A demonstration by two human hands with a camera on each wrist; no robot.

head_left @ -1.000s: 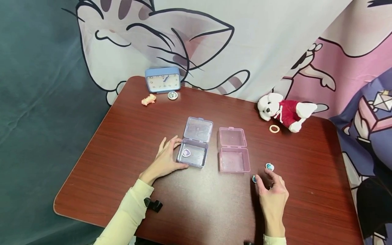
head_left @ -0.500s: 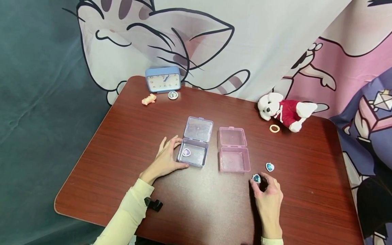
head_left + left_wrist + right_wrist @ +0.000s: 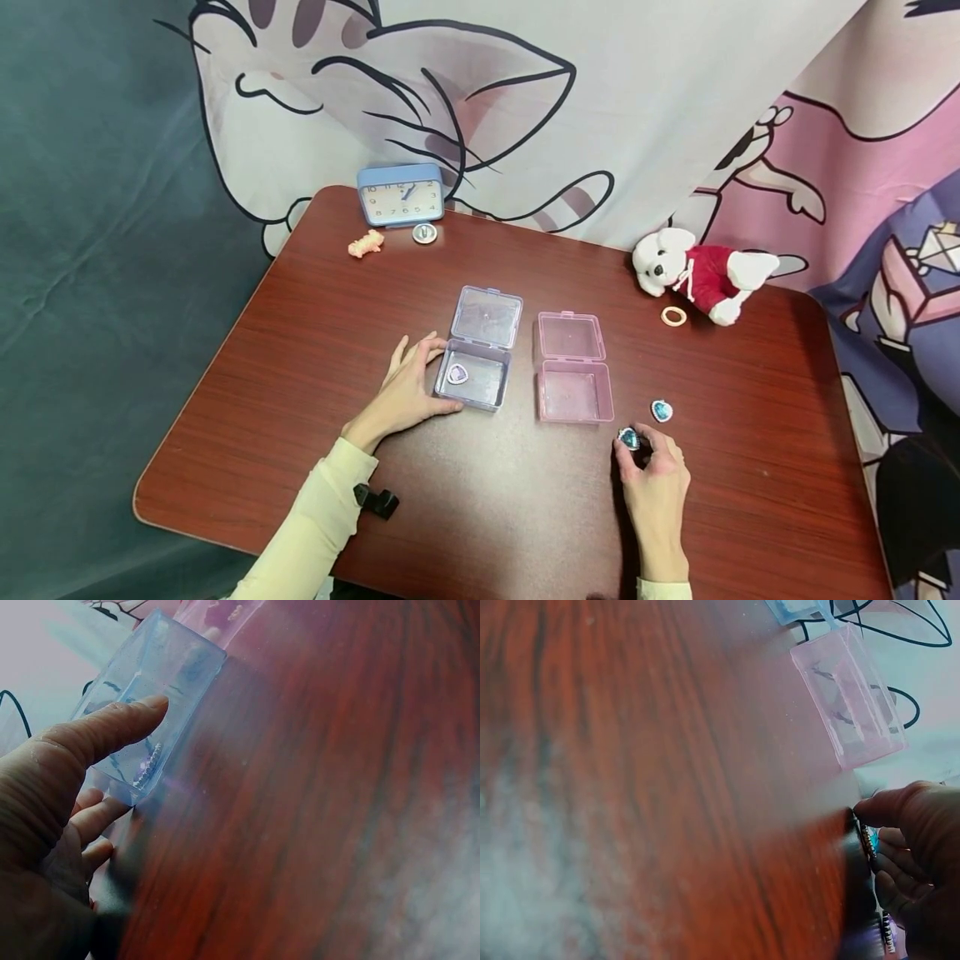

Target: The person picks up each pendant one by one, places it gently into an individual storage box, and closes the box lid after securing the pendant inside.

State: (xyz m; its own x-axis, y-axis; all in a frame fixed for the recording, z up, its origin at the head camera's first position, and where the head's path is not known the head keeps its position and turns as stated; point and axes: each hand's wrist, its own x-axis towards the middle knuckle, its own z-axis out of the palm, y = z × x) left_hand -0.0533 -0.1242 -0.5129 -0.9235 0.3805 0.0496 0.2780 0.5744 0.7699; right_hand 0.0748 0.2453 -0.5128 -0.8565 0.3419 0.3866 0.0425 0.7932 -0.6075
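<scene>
My left hand (image 3: 408,385) grips the left side of a clear lilac-blue plastic box (image 3: 485,385), thumb along its front and fingers behind. Its lid (image 3: 487,318) is folded back, and a purple heart-shaped gem (image 3: 457,374) with a pale rim lies inside. In the left wrist view the thumb presses the wall of the box (image 3: 174,679). My right hand (image 3: 657,496) pinches a blue heart-shaped gem (image 3: 628,439) between thumb and forefinger, low over the table. Another blue heart gem (image 3: 662,411) lies just beyond the forefinger.
An open pink box (image 3: 576,393) stands between the hands. Behind are a blue clock (image 3: 401,197), a round metal badge (image 3: 424,233), a small peach figure (image 3: 366,243), a white plush dog (image 3: 705,272) in red and a pale ring (image 3: 673,317). Brown table (image 3: 300,333) underneath.
My right hand has moved slightly left and drawn back from the far blue gem. The nearer blue gem, partly covered by the thumb before, now shows between thumb and forefinger. The left hand stays put.
</scene>
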